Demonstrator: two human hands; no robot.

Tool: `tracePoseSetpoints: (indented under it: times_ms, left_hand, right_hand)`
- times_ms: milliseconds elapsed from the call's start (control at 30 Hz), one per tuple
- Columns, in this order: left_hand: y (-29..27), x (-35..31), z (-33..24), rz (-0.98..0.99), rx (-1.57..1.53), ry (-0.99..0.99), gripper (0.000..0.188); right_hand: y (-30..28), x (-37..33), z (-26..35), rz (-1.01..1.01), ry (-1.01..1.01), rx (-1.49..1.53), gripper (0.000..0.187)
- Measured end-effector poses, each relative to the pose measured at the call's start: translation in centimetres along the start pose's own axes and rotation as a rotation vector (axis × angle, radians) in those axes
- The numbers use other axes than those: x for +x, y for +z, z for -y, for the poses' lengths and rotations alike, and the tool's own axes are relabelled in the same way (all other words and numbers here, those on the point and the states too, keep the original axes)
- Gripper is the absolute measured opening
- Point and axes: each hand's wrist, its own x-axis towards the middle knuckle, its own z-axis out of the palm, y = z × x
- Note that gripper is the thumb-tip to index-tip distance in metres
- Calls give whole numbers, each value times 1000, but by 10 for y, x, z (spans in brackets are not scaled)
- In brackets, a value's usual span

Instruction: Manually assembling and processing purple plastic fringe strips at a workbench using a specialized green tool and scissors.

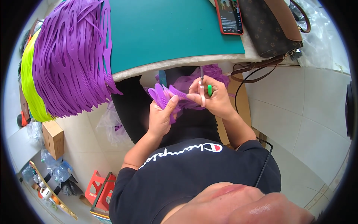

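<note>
My left hand (161,118) is closed round several purple rubbery straps (160,95) with ribbed edges, which fan out above its fingers. Close beside it, my right hand (214,99) grips a slim tool (201,89) with a dark metal tip and a pale pinkish handle. A green end (209,90) shows at its palm; whether it belongs to the same tool I cannot tell. The right thumb and fingertips meet the end of one strap between the hands. More purple pieces (216,72) lie in clear plastic over my lap, partly hidden by the hands.
A thick bundle of purple straps (71,59) hangs over the table's left edge, beside yellow-green ones (31,82). On the green mat (167,30) rests a red-cased phone (229,16). A brown handbag (274,28) stands right. Below left are a carton (53,139) and red stool (100,192).
</note>
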Motion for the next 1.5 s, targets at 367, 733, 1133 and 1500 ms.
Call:
tracePoseSetpoints:
  times_ms: [367,733,1133,1500]
  left_hand:
    - [-8,6,-6,62,306,329,18]
    - [-4,14,-31,718,525,-107,23]
    - [-13,34,-12,511,485,54,15]
    - [-24,28,-23,385,359,134,16]
  right_hand:
    - [-8,-1,37,320,129,-79,20]
    - [-29,22,51,685,-29,-106,24]
    - [-63,14,63,265,-228,119,31]
    - [-85,12,56,55,-327,-55,32]
